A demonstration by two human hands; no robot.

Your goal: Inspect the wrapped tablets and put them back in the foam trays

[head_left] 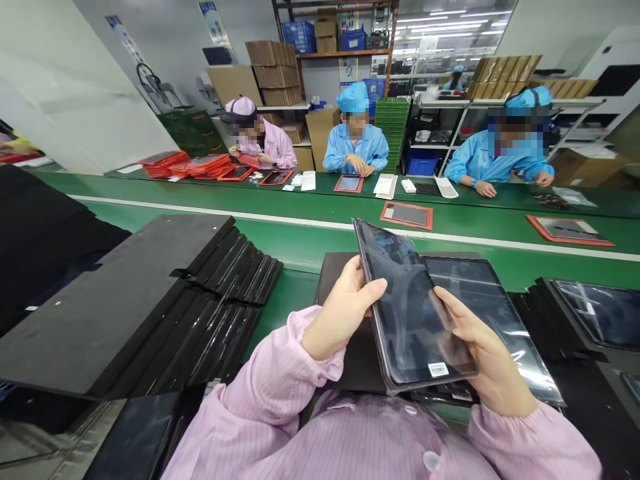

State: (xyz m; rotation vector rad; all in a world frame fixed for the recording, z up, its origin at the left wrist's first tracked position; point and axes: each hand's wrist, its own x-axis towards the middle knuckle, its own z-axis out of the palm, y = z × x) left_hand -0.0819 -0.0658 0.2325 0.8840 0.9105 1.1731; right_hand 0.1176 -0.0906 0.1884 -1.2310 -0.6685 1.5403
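Between my two hands a tablet screen panel [405, 307] is held tilted, dark and glossy, with a small white barcode label near its lower edge. My left hand [345, 307] grips its left edge, thumb on the front face. My right hand [480, 340] is closed round its right edge, fingers partly hidden behind it. Behind and to the right, a second dark panel [490, 313] rests on a black foam tray [340, 280], partly covered by the held panel and my right hand.
Stacked black foam trays [150, 267] stand on the left. More trays hold a glossy panel [605, 310] on the right. Across the green conveyor belt [300, 233] sit several co-workers. Red-framed pieces [407, 215] lie on the belt, with a red pile [200, 167] at the far left.
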